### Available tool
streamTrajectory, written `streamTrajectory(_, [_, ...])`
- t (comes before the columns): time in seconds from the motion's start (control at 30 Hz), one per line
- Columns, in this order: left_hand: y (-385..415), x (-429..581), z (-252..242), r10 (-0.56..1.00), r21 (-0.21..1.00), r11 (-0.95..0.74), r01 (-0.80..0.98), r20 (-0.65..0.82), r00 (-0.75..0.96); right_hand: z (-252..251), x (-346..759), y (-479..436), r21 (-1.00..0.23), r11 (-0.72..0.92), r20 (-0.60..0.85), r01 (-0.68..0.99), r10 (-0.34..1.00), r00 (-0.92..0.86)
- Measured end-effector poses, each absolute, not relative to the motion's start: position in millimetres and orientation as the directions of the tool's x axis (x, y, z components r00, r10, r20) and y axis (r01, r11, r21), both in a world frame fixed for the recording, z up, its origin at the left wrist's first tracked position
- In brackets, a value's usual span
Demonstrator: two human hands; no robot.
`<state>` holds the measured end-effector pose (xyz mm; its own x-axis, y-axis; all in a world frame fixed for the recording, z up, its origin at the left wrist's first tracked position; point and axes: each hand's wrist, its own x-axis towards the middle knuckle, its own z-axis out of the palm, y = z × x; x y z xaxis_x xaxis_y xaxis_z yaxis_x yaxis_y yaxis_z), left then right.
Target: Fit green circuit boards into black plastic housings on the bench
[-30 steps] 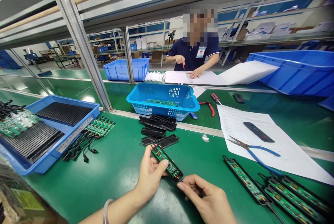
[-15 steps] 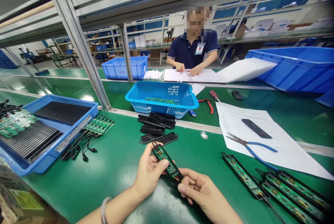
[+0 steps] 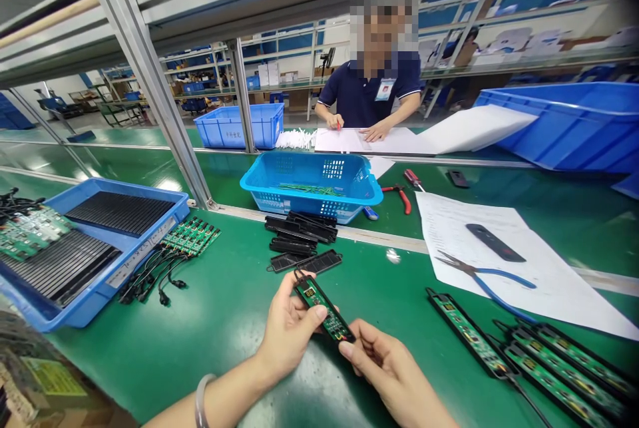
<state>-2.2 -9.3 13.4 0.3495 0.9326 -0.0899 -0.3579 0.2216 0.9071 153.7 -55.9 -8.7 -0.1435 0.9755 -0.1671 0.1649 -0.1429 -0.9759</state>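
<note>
A green circuit board in a narrow black case [image 3: 324, 308] is held tilted over the green table. My left hand [image 3: 294, 325] grips its upper half, thumb pressed on the board's face. At the lower end, by the small coloured wires, the fingers of my right hand [image 3: 372, 355] pinch the case. Beyond my hands lies a pile of black case parts [image 3: 302, 231]. To the right, several cased circuit boards [image 3: 469, 335] rest on the table, some with cables.
A blue tray [image 3: 154, 241] of black cases stands left, beside loose circuit boards [image 3: 192, 235]. Ahead sits a blue basket [image 3: 312, 205]. Blue-handled pliers [image 3: 492, 278] and a black remote-like piece [image 3: 494, 243] lie on paper [image 3: 519, 295]. Across the bench, a person [image 3: 372, 95] works over white sheets.
My right thumb and fingers have shifted slightly at the case's lower end. The case stays in both hands. The person opposite has moved the pen hand slightly left.
</note>
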Motion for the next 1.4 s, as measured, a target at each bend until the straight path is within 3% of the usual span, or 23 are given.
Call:
streamTrajectory(0.1, [-8.6, -2.8, 16.4, 0.935, 0.910, 0.222, -0.350, -0.096, 0.343, -10.3, 152.3, -58.2, -0.970, -0.104, -0.136, 0.219, 0.981, -0.137])
streamTrajectory(0.23, [-3.9, -5.0, 17.4, 0.904, 0.915, 0.325, -0.238, -0.227, 0.361, -8.0, 151.5, -61.1, -0.935, -0.011, -0.070, 0.355, 0.986, -0.154])
streamTrajectory(0.37, [-5.5, -2.9, 6.9, 0.809, 0.907, 0.411, -0.095, -0.315, 0.496, -7.9, 155.0, -61.6, -0.781, 0.294, 0.314, 0.551, 0.948, -0.062])
streamTrajectory(0.47, [-9.9, -0.2, -5.3, 0.741, 0.913, 0.406, -0.038, -0.305, 0.598, -10.2, 159.1, -61.0, -0.595, 0.478, 0.520, 0.646, 0.842, -0.144])
streamTrajectory(0.67, [-11.4, -1.8, -18.8, 0.726, 0.937, 0.341, 0.074, -0.312, 0.613, -8.4, 163.4, -61.0, -0.294, 0.560, 0.609, 0.774, 0.734, -0.300])
streamTrajectory(0.9, [-10.6, -0.9, -13.9, 0.700, 0.928, 0.353, 0.117, -0.346, 0.624, -1.7, 164.0, -58.6, -0.223, 0.623, 0.682, 0.750, 0.649, -0.337])
streamTrajectory(1.03, [-10.0, -0.4, -15.0, 0.707, 0.932, 0.347, 0.099, -0.330, 0.626, -5.4, 157.0, -61.7, -0.309, 0.595, 0.622, 0.742, 0.717, -0.315])
streamTrajectory(1.13, [-7.8, -1.6, -12.6, 0.733, 0.929, 0.366, 0.054, -0.323, 0.599, -4.6, 157.8, -56.2, -0.508, 0.479, 0.443, 0.716, 0.858, -0.259])
streamTrajectory(1.2, [-5.9, -2.9, -7.1, 0.767, 0.929, 0.368, 0.039, -0.327, 0.551, -1.6, 169.2, -42.3, -0.553, 0.340, 0.301, 0.760, 0.933, -0.198])
streamTrajectory(1.27, [-4.3, -4.4, -0.2, 0.791, 0.935, 0.354, 0.040, -0.321, 0.521, 1.5, 190.3, -20.0, -0.452, 0.190, 0.222, 0.871, 0.970, -0.097])
streamTrajectory(1.4, [-2.9, -7.3, 8.0, 0.790, 0.942, 0.333, 0.051, -0.308, 0.529, 2.9, 240.1, 31.6, -0.287, -0.045, 0.216, 0.957, 0.970, 0.110])
